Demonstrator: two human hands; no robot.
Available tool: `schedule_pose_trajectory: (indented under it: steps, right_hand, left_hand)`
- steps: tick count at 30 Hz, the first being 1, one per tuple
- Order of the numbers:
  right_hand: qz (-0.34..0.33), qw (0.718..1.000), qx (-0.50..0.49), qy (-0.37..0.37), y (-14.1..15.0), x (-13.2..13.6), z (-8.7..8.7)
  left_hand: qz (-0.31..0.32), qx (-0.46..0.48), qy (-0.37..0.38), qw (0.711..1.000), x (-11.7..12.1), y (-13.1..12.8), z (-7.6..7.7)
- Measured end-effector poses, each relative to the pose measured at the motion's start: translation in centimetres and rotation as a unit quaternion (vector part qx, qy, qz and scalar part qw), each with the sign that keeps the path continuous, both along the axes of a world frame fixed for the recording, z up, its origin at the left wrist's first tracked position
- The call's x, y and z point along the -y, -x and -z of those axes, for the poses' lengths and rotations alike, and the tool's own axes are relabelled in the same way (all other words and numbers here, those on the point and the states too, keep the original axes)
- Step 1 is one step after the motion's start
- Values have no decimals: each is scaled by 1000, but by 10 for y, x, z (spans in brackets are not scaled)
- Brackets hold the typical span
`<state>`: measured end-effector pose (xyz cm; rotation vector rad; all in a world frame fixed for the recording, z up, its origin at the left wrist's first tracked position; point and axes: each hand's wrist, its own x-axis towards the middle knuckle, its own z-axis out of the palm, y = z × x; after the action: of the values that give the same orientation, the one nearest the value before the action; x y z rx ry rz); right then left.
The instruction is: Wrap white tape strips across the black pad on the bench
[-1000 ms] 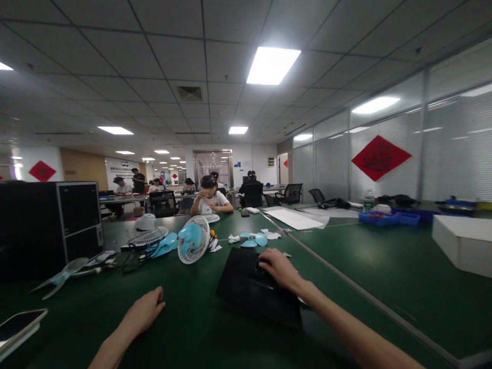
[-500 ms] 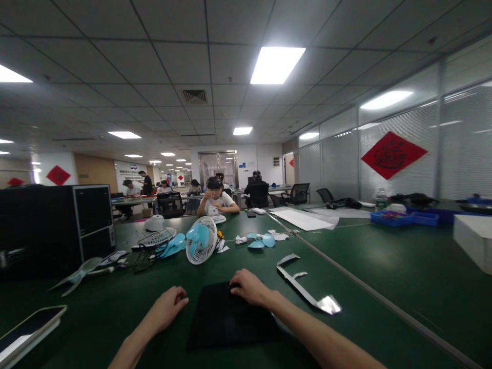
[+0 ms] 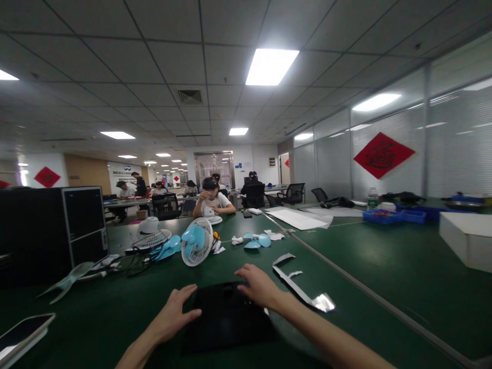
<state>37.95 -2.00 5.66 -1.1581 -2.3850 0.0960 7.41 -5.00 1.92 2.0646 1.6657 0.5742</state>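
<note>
Fingers spread, the left hand (image 3: 175, 315) and right hand (image 3: 261, 289) hover at or touch the flat black panel (image 3: 228, 325) near centre on the green table (image 3: 365, 323), where 1 uneven push could skid it askew.

From here the table (image 3: 369, 266) looks smooth, dark green, with a dull sheen; the panel (image 3: 226, 318) is black and mostly matt. The fan's cage (image 3: 209, 241) seems white plastic, its blades (image 3: 193, 239) smooth pale-blue plastic.
</note>
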Motion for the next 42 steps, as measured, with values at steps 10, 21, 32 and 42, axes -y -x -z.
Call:
schedule_pose_trajectory:
  steps: [10,21,32,42]
  right_hand:
    - [223,975,16,-14,-129,42,10]
    - [237,969,47,49,-149,53,18]
    - [244,968,48,34,-145,58,10]
    - [209,964,-142,-76,-151,62,-8]
  left_hand:
    - [13,-12,-31,999,-6,-16,1]
    - [14,-3,-7,1000,-11,-14,-1]
    - [-1,-36,-30,999,-17,-9,-2]
    - [-3,-26,-69,997,-13,-11,-4]
